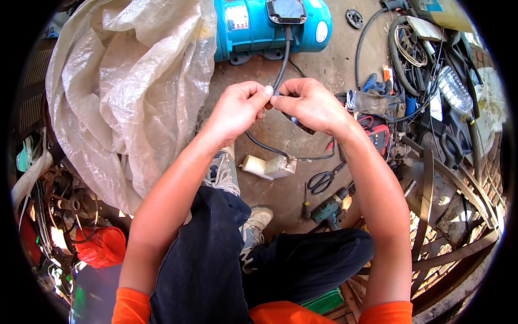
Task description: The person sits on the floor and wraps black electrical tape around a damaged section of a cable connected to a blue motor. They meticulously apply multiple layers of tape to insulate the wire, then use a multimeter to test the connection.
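Note:
A black cable (283, 60) runs down from the junction box (286, 11) of a blue motor (248, 32) at the top. My left hand (240, 110) pinches the cable with thumb and index finger at the middle of the view. My right hand (305, 102) grips it just beside the left, the fingertips of both nearly touching. A dark object (302, 125) shows under my right hand; I cannot make out what it is. Below my hands the cable loops past a pale foam block (275, 167) on the floor.
A crumpled translucent sheet (129, 81) lies at the left, above a red bag (100, 245). At the right are gloves (377, 100), a red meter (377, 135), scissors (322, 178), a drill (329, 210), a screwdriver (305, 205), tangled cables and metal strips (429, 194).

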`<state>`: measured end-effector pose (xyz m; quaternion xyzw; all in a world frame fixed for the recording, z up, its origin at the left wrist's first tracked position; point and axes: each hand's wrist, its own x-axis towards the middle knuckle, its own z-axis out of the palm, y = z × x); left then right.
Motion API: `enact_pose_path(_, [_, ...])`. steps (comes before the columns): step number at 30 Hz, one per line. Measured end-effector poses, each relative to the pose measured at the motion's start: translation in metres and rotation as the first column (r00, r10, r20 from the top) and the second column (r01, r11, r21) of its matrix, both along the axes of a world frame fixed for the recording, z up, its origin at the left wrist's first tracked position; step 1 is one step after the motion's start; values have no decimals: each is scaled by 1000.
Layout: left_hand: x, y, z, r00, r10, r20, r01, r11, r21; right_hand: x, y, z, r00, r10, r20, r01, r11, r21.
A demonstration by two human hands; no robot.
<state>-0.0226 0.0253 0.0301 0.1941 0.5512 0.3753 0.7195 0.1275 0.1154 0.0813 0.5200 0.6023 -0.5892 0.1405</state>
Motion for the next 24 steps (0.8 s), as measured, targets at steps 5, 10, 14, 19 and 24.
enact_pose_path(5, [3, 1, -4, 999, -23, -25, 24, 999, 25, 0, -1, -3, 998, 50, 44, -52, 997, 48])
enact_pose_path(10, [7, 5, 7, 998, 28, -50, -27, 1000, 15, 3, -3, -3, 999, 27, 27, -29, 995, 98])
enact_pose_path(14, [5, 4, 5, 999, 17, -38, -17, 1000, 9, -1, -1, 9, 996, 50, 77, -58, 993, 104])
enact_pose_path(19, [2, 8, 1, 981, -69, -181, 81, 995, 57, 0, -12, 1, 993, 111, 31, -115, 948, 298])
enact_pose_path(24, [1, 13, 6, 863, -154, -481, 230, 968, 104, 6, -19, -14, 951, 306, 48, -265, 725, 636])
